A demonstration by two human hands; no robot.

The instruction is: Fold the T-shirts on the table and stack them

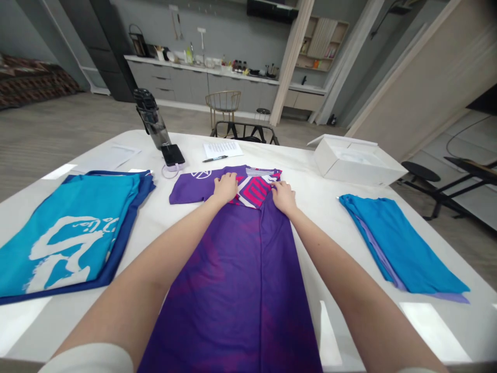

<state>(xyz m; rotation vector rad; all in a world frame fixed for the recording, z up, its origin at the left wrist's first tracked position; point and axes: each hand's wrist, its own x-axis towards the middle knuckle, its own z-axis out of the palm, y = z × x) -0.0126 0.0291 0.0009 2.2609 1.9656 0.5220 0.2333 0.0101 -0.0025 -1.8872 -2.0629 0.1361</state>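
A purple T-shirt (243, 269) lies lengthwise on the white table in front of me, its right side folded inward over the front. One sleeve with a white emblem extends to the left, and red and white print shows below the collar. My left hand (225, 188) rests on the fabric left of the collar, fingers lying over it. At the folded right shoulder, my right hand (284, 198) has its fingers bent and closed on the shirt's edge. Its fingertips are partly hidden.
Folded blue shirts (73, 233) are stacked at left; folded blue and lilac garments (404, 243) lie at right. Farther back are a bottle (155, 122), a phone (173, 154), a pen (215, 159), a paper (223, 149) and a white box (357, 160). Chairs stand beyond the table.
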